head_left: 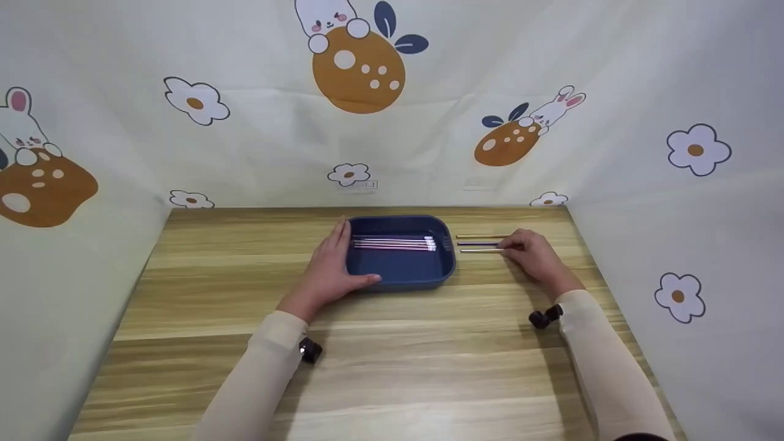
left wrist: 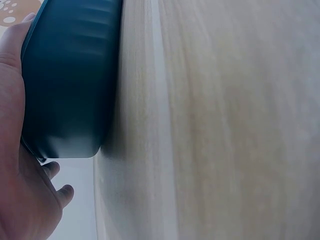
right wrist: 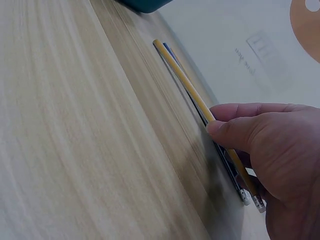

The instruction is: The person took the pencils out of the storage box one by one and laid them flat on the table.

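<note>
My left hand (head_left: pixel 331 263) rests against the left end of a dark blue tray (head_left: pixel 398 286), fingers extended along that end and thumb on the near rim. Inside the tray, several pinkish pencils (head_left: pixel 392 244) lie side by side, their white erasers pointing right. To the right of the tray, my right hand (head_left: pixel 536 257) pinches a yellow pencil (right wrist: pixel 185 80) between thumb and index finger. Beyond that pencil lie a blue pencil (head_left: pixel 478 244) and a gold pencil (head_left: pixel 481 236). The hand partly covers their right ends in the head view.
The wood-grain table (head_left: pixel 392 355) meets a patterned cloth wall (head_left: pixel 429 141) just behind the tray. Another cloth side (head_left: pixel 692 220) borders the table at the right. Small black cameras (head_left: pixel 310 350) are worn on both wrists.
</note>
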`<state>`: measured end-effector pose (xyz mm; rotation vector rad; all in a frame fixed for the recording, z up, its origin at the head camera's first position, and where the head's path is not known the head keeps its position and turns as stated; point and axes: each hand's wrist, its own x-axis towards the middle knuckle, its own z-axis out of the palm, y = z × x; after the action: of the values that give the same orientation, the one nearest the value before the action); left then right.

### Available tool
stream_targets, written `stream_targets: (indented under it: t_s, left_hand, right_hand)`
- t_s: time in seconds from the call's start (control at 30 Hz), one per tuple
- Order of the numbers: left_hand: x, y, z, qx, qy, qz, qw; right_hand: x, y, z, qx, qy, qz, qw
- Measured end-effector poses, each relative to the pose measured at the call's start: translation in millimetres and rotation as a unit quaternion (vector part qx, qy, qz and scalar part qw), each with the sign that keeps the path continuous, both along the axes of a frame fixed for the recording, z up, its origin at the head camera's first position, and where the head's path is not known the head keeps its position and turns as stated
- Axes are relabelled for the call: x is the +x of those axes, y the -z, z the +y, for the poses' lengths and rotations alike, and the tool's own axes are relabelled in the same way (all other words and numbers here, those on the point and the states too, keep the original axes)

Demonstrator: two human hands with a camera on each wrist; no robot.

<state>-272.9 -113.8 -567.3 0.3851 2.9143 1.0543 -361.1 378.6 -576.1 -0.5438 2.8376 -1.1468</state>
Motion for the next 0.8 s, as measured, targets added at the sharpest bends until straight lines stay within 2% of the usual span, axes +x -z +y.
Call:
stream_targets:
  t_s: [0.3, 0.8]
  left_hand:
    - [-1.1, 0.5, 1.1, 0.001, -0.001, -0.003, 1.0000]
    - [0.2, -0.7, 0.0, -0.003, -0.002, 0.000, 1.0000]
  right_hand:
    - [0.0, 1.0, -1.5, 0.015, -0.017, 0.025, 0.9994]
    - [-2.8, 1.7, -2.2, 0.043, -0.019, 0.046, 0.9979]
